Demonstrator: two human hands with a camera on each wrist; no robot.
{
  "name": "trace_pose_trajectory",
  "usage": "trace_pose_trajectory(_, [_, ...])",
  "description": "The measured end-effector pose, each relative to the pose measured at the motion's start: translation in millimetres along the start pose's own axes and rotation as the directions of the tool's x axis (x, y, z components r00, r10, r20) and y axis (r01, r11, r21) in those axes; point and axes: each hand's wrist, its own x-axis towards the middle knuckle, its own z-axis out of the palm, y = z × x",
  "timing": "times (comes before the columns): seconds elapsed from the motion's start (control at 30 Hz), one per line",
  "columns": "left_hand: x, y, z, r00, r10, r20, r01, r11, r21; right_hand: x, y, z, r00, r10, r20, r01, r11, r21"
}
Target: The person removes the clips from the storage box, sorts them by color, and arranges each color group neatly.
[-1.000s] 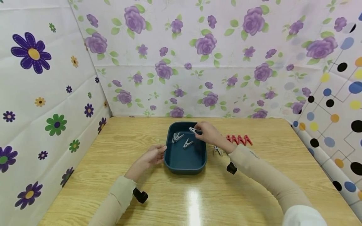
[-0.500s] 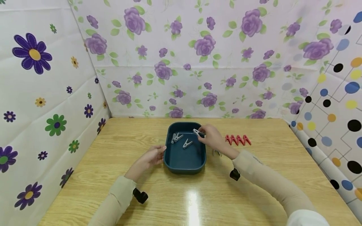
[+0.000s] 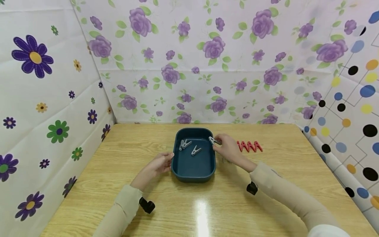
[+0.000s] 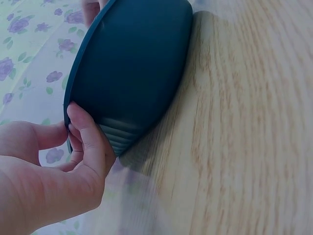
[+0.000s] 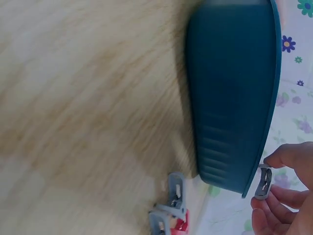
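Note:
My left hand (image 3: 161, 163) pinches the left rim of a dark blue-green plastic bin (image 3: 193, 179), thumb and fingers on either side of the edge in the left wrist view. Between the thumb and fingers of my right hand (image 3: 229, 149) is a light grey clothespin (image 5: 264, 182), at the bin's right rim. Inside the bin lie several more light grey clothespins: a cluster (image 3: 185, 144) by the left wall and a single clothespin (image 3: 195, 150) near the middle. On the table right of the bin, other grey clothespins (image 5: 176, 193) stand partly hidden under my right hand in the head view.
A row of several red clothespins (image 3: 250, 146) stands on the wooden table (image 3: 165, 207), right of the bin. Flowered cloth (image 3: 189, 82) hangs behind the table, with patterned sheets along the left and right sides.
My right hand has moved right and slightly toward me, carrying the clothespin from over the bin's back right part to its right rim. My left hand stays on the left rim.

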Motion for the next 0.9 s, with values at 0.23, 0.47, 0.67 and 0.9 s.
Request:
trace_pose_trajectory(0.23, [-1.2, 1.3, 0.7, 1.0, -0.008, 0.004, 0.008, 1.0, -0.007, -6.7, 11.9, 2.8, 0.999, 0.016, -0.049, -0.017, 1.0, -0.025])
trace_pose_trajectory(0.47, [-2.0, 2.0, 1.6, 1.0, -0.013, -0.005, 0.013, 1.0, 0.001, -11.6, 23.2, 4.5, 0.998, 0.019, -0.067, -0.017, 1.0, 0.023])
trace_pose_trajectory(0.67, [-2.3, 2.3, 2.3, 1.0, -0.008, -0.01, 0.008, 1.0, 0.002, -17.8, 31.4, 1.5, 0.997, 0.049, -0.052, -0.046, 0.998, 0.051])
trace_pose_trajectory(0.9, [-2.0, 0.5, 1.6, 1.0, -0.005, -0.003, 0.005, 1.0, -0.001, -22.4, 37.7, -0.7, 0.991, 0.106, -0.078, -0.106, 0.994, 0.015])
